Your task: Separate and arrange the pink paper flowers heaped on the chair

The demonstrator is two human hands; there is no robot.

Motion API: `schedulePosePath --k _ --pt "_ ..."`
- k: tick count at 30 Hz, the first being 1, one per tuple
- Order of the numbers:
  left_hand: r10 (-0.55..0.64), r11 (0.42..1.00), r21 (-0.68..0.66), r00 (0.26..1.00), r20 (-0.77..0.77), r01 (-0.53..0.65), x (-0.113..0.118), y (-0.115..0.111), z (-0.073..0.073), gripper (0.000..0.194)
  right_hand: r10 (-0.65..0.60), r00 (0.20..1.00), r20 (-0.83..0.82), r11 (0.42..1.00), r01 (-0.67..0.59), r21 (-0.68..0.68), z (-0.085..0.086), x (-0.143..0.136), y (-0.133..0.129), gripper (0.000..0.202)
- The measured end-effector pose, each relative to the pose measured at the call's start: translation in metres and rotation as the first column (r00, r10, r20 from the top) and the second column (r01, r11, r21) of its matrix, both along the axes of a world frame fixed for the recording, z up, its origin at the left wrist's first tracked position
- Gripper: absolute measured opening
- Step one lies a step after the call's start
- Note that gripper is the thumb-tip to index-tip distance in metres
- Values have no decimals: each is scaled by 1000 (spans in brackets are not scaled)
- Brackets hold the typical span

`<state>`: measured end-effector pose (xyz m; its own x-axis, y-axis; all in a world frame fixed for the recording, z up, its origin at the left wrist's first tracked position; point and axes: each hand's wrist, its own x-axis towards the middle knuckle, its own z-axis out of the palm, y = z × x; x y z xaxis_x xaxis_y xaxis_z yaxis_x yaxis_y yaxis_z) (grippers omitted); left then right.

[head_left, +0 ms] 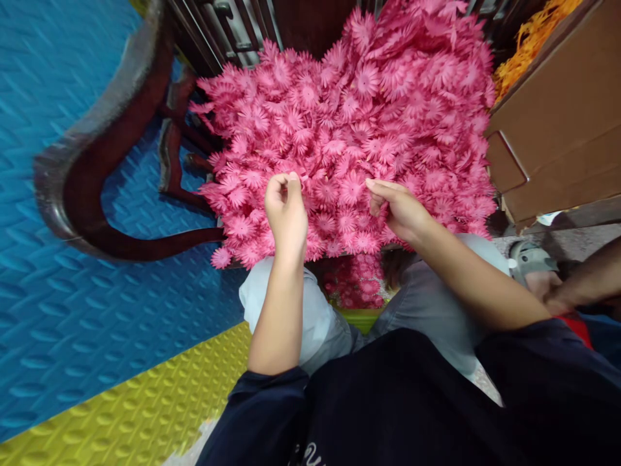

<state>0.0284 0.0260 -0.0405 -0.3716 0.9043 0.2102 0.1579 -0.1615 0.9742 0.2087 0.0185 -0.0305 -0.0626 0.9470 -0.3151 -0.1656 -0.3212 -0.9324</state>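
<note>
A thick heap of pink artificial flowers (363, 129) covers the seat of a dark wooden chair. Over its near left part is my left hand (286, 206), fingers curled and thumb pressed to the index finger. My right hand (395, 206) is level with it on the right, its thumb and index finger pinched together and pointing left. Anything between the fingertips of either hand is too small to make out. A gap separates the two hands, with flowers showing between them.
The chair's curved dark armrest (72, 188) stands at the left over blue matting (39, 291). A cardboard box (563, 116) is at the right, with orange material (533, 39) behind its edge. Another person's arm (589, 278) reaches in at the far right.
</note>
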Motion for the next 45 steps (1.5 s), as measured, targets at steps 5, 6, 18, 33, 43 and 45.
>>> schedulePosePath --k 5,6,18,33,43,45 --pt "105 994 34 994 10 -105 -11 3 2 49 25 999 -43 1000 -25 4 -3 0 0 41" --pt "115 992 41 993 17 -115 -13 4 2 49 28 999 -46 1000 -28 3 -3 0 0 40" --pt "-77 995 -56 996 34 79 7 -6 8 42 80 996 -25 995 -78 61 -5 -14 9 16" --pt "-320 947 -97 915 -246 305 26 -23 13 28 -31 995 -92 999 34 28 -21 -15 7 27" --pt "-413 910 -163 860 -300 380 38 -26 7 8 -108 985 -136 994 106 -26 -16 -11 9 37" --pt "-292 955 -139 917 -272 263 32 -22 7 8 -62 990 -123 998 58 -35 -15 -10 9 43"
